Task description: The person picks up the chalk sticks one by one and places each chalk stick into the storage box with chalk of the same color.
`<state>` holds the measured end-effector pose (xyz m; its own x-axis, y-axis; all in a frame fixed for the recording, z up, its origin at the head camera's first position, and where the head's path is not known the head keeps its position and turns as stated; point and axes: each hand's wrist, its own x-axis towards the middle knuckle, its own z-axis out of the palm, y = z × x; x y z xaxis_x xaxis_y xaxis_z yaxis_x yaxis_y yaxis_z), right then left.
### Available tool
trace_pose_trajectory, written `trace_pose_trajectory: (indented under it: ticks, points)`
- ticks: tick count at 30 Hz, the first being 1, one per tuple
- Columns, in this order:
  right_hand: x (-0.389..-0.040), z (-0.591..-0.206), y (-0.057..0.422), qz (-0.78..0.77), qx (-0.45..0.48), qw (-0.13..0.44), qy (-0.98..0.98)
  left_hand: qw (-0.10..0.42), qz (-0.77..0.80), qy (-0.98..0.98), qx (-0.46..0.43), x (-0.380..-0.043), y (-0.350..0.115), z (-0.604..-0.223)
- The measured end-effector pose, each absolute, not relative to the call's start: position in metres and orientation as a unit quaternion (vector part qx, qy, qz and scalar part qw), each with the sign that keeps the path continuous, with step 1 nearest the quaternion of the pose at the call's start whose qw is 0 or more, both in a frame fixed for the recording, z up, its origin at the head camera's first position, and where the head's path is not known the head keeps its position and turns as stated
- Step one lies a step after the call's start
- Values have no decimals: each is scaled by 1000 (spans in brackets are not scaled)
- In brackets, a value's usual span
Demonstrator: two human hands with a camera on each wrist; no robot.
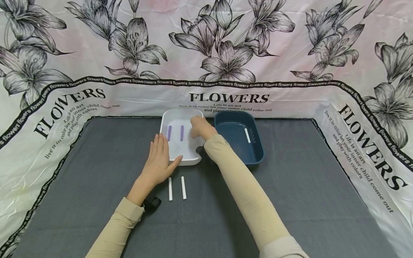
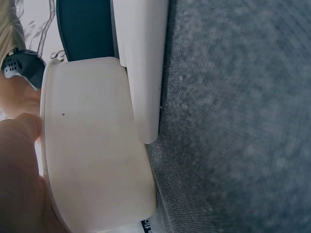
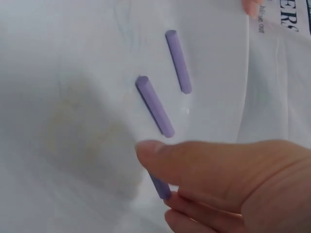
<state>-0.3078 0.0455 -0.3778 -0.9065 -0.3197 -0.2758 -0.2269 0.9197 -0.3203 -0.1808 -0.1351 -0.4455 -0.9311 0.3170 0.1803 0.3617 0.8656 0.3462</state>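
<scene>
Inside the white tray, two purple chalks lie side by side. My right hand is over the tray's right part. In the right wrist view it pinches a third purple chalk between thumb and fingers, close over the tray floor; the thumb hides its upper part. My left hand rests with straight fingers along the tray's left side, the thumb at the front rim. Two white chalks lie on the grey cloth in front of the tray, to the right of my left wrist.
A dark blue tray stands right of the white one, with one white chalk in it. The grey cloth has a flower-printed border behind. My right forearm crosses the blue tray's front left corner.
</scene>
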Motion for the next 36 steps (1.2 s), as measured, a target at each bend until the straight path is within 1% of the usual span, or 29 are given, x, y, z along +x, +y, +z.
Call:
trace_pose_trajectory:
  ticks: [4,10,18,36]
  points:
    - [-308,-383,41,-125,-137,145,972,58,-189,-964,-176,-181,-135,-445]
    - [-308,-391,39,-98,-152,135,974,63,-183,-965,-177,-182,-135,-448]
    - [-311,-403,40,-92,-151,133,975,66,-182,-965,-179,-182,-136,-448]
    - [-312,-412,39,-42,-156,120,980,62,-185,-965,-176,-181,-135,-447]
